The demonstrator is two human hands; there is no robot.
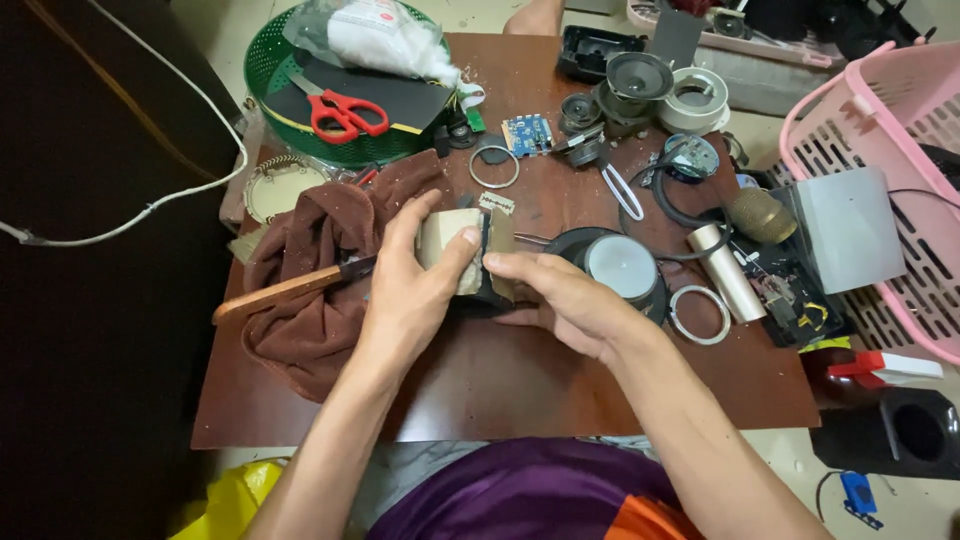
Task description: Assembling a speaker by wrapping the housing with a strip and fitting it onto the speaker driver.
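Right hand [560, 295]: your fingertips pinch the dark edge of the small beige block [452, 250]; keep that pinch low and steady.
Left hand [410, 290]: you clasp the block at the table's middle; hold it square.
Block's right face: partly hidden, possibly a dark layer peeling off.
Knife [290, 288]: rests left on the brown cloth [320, 270].
Razor blade [497, 203]: just beyond; mind your fingers.

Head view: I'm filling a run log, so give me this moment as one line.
left hand: grips pale block | right hand: pinches dark piece on block's side | beside: brown cloth, wooden-handled knife
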